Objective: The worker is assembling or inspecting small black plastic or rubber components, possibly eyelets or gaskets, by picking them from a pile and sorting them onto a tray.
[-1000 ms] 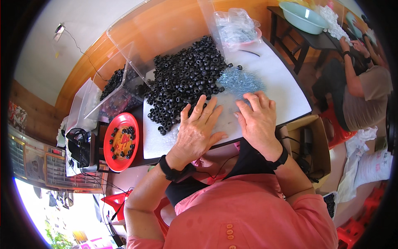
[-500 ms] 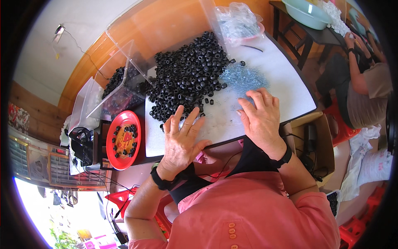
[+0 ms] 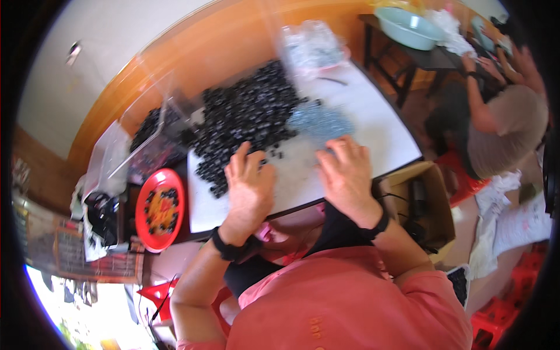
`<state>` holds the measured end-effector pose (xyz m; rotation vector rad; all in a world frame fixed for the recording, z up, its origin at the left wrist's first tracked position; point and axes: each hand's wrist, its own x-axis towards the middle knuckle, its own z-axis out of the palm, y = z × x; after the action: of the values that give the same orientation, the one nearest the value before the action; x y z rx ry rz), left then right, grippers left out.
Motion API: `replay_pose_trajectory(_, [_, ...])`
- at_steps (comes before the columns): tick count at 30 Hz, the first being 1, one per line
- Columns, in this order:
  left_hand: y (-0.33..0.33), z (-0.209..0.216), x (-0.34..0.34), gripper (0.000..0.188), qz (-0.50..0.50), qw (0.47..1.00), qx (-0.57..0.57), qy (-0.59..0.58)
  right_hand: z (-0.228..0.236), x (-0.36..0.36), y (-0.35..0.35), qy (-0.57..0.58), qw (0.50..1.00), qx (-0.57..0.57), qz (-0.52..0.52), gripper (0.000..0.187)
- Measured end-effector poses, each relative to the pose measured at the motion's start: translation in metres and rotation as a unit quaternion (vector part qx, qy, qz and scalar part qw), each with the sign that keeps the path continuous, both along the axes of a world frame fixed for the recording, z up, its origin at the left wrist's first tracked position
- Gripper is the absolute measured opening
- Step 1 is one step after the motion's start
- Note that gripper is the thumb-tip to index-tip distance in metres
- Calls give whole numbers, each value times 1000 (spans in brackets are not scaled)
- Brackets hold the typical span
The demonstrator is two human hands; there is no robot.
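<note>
My left hand (image 3: 249,189) is over the near edge of a heap of black ring-shaped plastic pieces (image 3: 245,108). Its fingers are bent but apart, and I see nothing held in them. By the near side of a pile of thin, pale blue, pin-like pieces (image 3: 321,121) is my right hand (image 3: 347,178). The thumb there stands away from the fingers, with nothing visible in the grip. Both piles lie on a white tabletop (image 3: 385,137) with a dark rim. Motion blur hides the fingertips' details.
Left of the table, a red plate (image 3: 179,210) holds several black pieces. Clear plastic bins (image 3: 108,154) stand behind it. Bagged blue pieces (image 3: 315,49) lie at the far edge. A cardboard box (image 3: 440,201) is at right, near another seated person (image 3: 510,128).
The view has shifted and blurred. My left hand's spread fingers have bent and its thumb has drawn in. My right hand stays near the blue pile, fingers slightly more curled.
</note>
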<state>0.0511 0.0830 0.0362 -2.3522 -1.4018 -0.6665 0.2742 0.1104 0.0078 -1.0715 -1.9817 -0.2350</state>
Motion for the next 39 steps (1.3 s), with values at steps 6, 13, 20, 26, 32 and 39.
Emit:
replay_pose_trajectory(6, [0,3,0,8,10,999,25,-18,-11,-11,1,12,1000,-16,12,27])
replay_pose_trajectory(13, [5,-6,3,12,-30,999,27,18,-10,-2,-6,21,999,-30,-7,27])
replay_pose_trajectory(20, [5,-7,2,14,0,1000,-10,30,-10,-5,-1,53,998,35,3,16])
replay_pose_trajectory(26, [1,-2,3,11,-20,998,22,53,-10,-7,-6,24,999,-37,1,26])
replay_pose_trajectory(32, [-4,-1,14,18,-58,997,6,60,-9,-7,-4,40,999,24,-10,19])
replay_pose_trajectory(39, [-18,8,23,15,-75,996,24,-35,-8,-3,-6,68,997,21,-5,28])
